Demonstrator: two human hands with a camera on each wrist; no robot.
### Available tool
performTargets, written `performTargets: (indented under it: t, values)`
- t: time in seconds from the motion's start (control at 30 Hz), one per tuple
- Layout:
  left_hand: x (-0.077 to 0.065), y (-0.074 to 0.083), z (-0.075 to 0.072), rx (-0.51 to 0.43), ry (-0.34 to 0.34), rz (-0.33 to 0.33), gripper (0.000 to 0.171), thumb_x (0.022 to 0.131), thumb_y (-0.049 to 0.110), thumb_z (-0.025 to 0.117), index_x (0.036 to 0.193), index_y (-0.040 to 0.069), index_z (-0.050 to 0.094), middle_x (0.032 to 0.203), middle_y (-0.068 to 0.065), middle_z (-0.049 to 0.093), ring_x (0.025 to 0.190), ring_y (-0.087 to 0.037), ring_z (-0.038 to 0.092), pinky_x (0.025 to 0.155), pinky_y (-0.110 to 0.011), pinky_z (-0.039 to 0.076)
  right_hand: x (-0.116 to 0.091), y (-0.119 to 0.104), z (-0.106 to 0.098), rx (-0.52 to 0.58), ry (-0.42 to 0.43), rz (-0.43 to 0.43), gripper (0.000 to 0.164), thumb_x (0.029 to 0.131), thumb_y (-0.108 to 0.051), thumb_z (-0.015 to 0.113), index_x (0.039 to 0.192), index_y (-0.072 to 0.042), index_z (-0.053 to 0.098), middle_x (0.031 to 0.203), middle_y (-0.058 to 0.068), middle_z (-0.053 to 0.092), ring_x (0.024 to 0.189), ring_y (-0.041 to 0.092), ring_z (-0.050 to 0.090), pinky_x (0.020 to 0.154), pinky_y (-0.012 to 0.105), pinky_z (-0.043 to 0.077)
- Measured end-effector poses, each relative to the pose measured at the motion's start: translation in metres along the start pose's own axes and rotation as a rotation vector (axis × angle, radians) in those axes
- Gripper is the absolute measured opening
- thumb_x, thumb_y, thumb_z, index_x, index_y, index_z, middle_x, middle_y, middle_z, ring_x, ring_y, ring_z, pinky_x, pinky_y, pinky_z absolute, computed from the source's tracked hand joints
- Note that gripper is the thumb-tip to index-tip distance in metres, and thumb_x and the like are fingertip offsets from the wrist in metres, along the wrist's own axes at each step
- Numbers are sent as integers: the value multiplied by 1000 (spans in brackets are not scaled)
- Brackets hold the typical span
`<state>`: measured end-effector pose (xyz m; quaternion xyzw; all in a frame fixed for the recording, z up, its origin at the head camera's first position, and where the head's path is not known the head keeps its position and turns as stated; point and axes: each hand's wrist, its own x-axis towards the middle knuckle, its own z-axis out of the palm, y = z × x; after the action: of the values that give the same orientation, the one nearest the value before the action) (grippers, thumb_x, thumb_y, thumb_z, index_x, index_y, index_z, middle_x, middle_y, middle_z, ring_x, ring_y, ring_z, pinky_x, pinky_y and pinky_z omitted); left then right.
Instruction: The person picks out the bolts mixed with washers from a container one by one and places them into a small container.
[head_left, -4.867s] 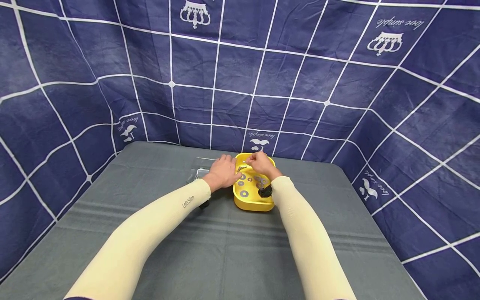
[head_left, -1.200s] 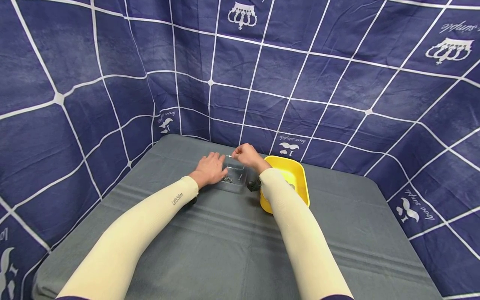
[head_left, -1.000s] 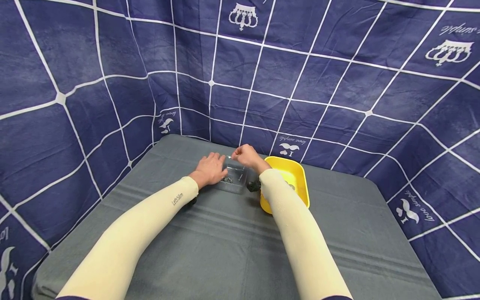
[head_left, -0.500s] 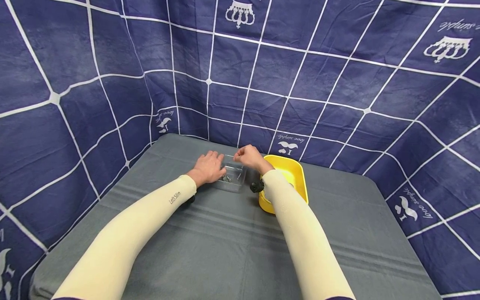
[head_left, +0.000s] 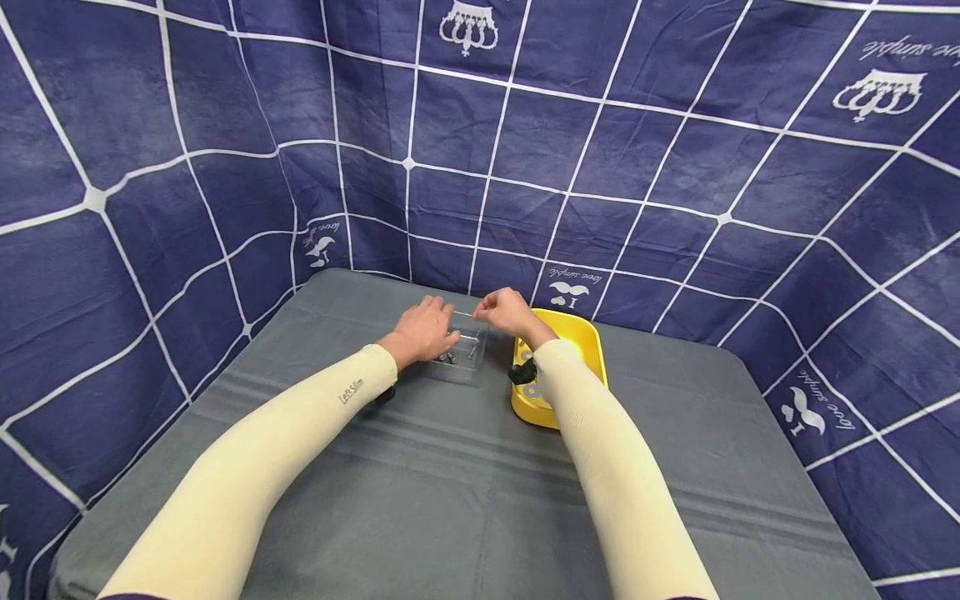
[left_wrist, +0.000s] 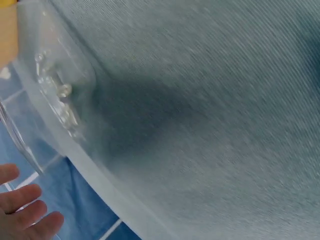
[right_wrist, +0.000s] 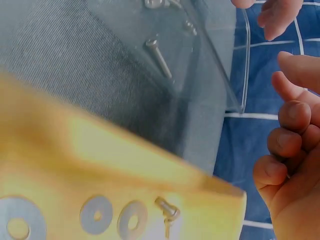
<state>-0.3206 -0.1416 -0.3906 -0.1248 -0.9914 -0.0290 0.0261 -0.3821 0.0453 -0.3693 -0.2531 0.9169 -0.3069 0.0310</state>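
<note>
My left hand (head_left: pixel 425 331) lies at the left side of a clear plastic box (head_left: pixel 450 372), its fingers extended near the raised lid (right_wrist: pixel 239 95). Several small screws (left_wrist: pixel 64 91) lie inside the box, and one longer screw (right_wrist: pixel 160 59) lies apart from them. My right hand (head_left: pixel 507 311) hovers at the box's far right side. In the right wrist view its thumb and index finger stand apart with nothing visible between them, while the other fingers curl loosely. Below the right wrist stands a yellow bin (head_left: pixel 536 412) with grey washers (right_wrist: pixel 96 215) and a screw (right_wrist: pixel 168 207) in it.
A grey cloth (head_left: pixel 420 500) covers the table. Blue curtains with white grid lines (head_left: pixel 637 158) hang behind it and at both sides. The bin stands just right of the box, partly under the right forearm.
Both hands have gone from the yellow bin leftward to the clear box. A small shiny piece at my right fingertips a second ago no longer shows there; that hand has drawn slightly right.
</note>
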Motion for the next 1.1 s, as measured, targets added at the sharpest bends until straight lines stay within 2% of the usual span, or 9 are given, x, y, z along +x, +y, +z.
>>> performTargets:
  t: [0.2,0.43,0.6,0.8,1.1]
  values:
    - [4,14,0,-5,-8,24,63,101,44,51,148,2,44,144,-19,47,137,-34,41,107,-49,45,-5,8,-5,9,7,19,15,92,-21,69,92,-8,78,87,4,73,76,16,54,67,27,42]
    - [7,26,-2,-3,-12,27,62,101,45,51,148,4,45,142,-19,49,136,-34,42,105,-49,46,-11,15,-12,30,12,37,16,92,-21,70,90,-7,77,93,15,74,76,18,54,67,28,41]
    - [11,34,-2,-16,-20,20,64,101,46,49,150,6,43,146,-18,47,137,-35,42,106,-50,46,-15,22,-17,35,15,50,16,93,-22,70,91,-8,77,93,13,74,73,17,54,63,26,42]
    - [15,43,1,-37,-5,46,63,101,46,51,150,6,44,146,-19,47,137,-35,43,107,-50,45,-23,29,-26,40,23,75,16,93,-23,69,93,-8,77,91,9,73,68,16,54,58,26,43]
    - [21,59,2,-16,2,71,64,100,48,50,149,7,45,144,-18,49,136,-34,45,106,-50,46,-32,40,-35,32,2,120,20,94,-24,68,99,-6,76,99,9,72,87,20,59,75,30,47]
